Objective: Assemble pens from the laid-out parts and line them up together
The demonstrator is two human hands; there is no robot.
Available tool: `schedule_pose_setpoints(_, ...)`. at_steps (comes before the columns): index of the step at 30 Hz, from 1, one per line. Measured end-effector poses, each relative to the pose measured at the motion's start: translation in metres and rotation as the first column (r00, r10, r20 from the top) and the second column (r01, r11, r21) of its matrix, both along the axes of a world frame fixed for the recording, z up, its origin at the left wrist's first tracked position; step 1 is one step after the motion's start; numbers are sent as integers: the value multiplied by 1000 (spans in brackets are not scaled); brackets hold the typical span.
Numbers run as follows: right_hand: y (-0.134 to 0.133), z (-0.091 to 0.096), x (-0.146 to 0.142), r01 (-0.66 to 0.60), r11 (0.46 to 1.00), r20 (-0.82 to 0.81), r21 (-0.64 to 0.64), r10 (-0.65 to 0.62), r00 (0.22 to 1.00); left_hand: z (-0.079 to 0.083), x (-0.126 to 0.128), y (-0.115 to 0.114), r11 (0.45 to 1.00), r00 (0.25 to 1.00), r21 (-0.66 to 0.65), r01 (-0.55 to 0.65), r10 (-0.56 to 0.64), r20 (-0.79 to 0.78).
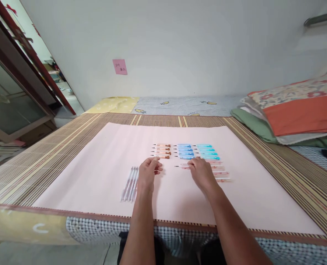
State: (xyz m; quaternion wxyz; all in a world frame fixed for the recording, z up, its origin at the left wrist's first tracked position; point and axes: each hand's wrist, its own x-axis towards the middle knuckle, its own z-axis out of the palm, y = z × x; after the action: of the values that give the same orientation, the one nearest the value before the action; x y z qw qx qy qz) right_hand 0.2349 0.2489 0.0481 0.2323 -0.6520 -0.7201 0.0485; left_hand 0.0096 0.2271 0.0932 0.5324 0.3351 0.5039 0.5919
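Observation:
My right hand is closed around a pale pink pen, whose dark tip points left over the paper. More pink pens lie partly behind that hand. Just below the orange-brown pens, my left hand hovers with loosely curled fingers, slightly apart, and nothing visible in them. Blue pens and turquoise pens lie in columns to the right of the brown ones. Left of my left wrist, several white pens lie side by side, tips pointing away from me.
A large pale pink sheet covers the middle of a striped mat on a bed. Folded bedding is piled at the right. Behind stands a white wall bearing a pink note.

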Motion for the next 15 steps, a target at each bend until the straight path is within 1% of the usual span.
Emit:
schedule_pose_setpoints(3, -1, 1, 2, 25, 998, -93, 55, -20, 995, -1, -1, 0, 1000, 1000, -13, -2, 3, 13)
schedule_pose_setpoints(5, -2, 2, 3, 47, 995, -115, 84, -37, 993, -1, -1, -1, 1000, 1000, -20, 1, 0, 29)
schedule_pose_setpoints(7, -2, 2, 4, 36, 997, -85, 62, -31, 996, -2, -2, -1, 1000, 999, -24, 10, -9, 43)
schedule_pose_setpoints(10, -2, 2, 4, 9, 1000, -47, -22, -10, 999, -3, -2, -1, 1000, 999, -26, 16, -15, 48)
schedule_pose_setpoints(13, -4, 2, 4, -18, 998, -93, -57, 13, 996, -5, -2, -1, 999, 999, -28, 14, -13, 47)
schedule_pose_setpoints(15, -4, 2, 3, -39, 998, -165, -53, 30, 986, -5, -1, -1, 999, 999, -30, 18, -16, 44)
